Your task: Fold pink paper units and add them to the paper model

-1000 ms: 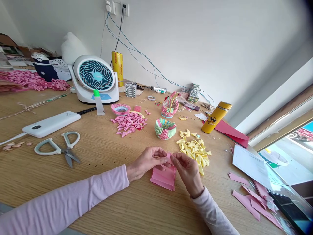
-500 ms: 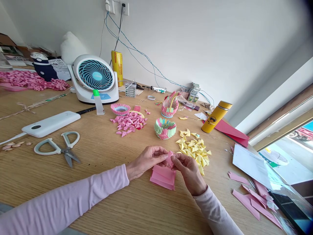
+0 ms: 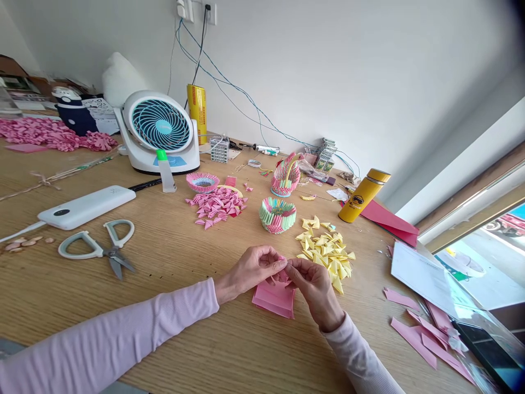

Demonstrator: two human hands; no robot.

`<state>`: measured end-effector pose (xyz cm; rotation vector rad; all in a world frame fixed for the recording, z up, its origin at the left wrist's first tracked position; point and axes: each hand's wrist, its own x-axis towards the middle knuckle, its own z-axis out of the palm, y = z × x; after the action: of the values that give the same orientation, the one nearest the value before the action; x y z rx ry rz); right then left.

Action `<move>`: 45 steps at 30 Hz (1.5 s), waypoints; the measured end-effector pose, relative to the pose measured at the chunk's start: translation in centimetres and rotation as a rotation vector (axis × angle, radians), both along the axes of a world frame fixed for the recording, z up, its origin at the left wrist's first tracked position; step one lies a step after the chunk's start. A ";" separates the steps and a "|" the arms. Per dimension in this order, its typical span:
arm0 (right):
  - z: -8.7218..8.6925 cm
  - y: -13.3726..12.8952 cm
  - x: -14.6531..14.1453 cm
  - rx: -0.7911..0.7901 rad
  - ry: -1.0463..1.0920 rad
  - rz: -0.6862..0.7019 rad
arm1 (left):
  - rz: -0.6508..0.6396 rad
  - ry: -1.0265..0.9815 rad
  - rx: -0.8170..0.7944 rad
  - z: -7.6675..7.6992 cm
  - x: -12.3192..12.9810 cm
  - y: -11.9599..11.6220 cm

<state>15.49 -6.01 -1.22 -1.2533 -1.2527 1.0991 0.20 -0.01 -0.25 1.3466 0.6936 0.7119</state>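
My left hand (image 3: 256,269) and my right hand (image 3: 314,282) meet over the table, thumbs and forefingers pinched together on a small folded piece of pink paper. Most of that piece is hidden by the fingers. Right below them lies a stack of pink paper slips (image 3: 274,302), partly covered by my hands. Yellow folded paper triangles (image 3: 328,251) are heaped just beyond my right hand. Farther back stands a green and pink folded-paper bowl (image 3: 278,216). To its left is a pile of pink folded triangles (image 3: 217,204).
Open scissors (image 3: 114,253) and a white power bank (image 3: 86,207) lie at left. Behind are a fan (image 3: 161,128), a small bottle (image 3: 166,174), a pink paper bowl (image 3: 202,183) and a paper basket (image 3: 286,178). A yellow flask (image 3: 363,196) and pink scraps (image 3: 414,339) are at right.
My fingertips have come closer together. The pink piece, earlier visible between them, is now mostly covered by the fingers. The things on the table lie as before.
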 end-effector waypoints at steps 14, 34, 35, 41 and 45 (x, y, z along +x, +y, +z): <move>-0.4 0.1 0.1 0.017 -0.106 -0.071 | -0.064 0.005 0.125 -0.5 -0.4 0.3; -0.6 0.2 0.2 0.029 -0.084 -0.037 | -0.064 0.013 0.095 -0.4 -0.2 0.1; -0.7 0.2 0.2 0.036 -0.090 -0.037 | -0.063 0.018 0.104 -0.4 -0.2 0.1; -0.4 0.0 -0.1 0.076 -0.208 -0.071 | -0.063 0.051 0.144 -0.3 -0.3 0.0; -0.1 -0.2 -0.5 0.193 -0.410 -0.105 | -0.045 0.072 0.131 -0.3 -0.3 0.1</move>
<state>15.00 -6.22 -1.28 -1.4196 -1.5365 0.6449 -0.06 0.08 -0.56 1.5097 0.6809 0.6856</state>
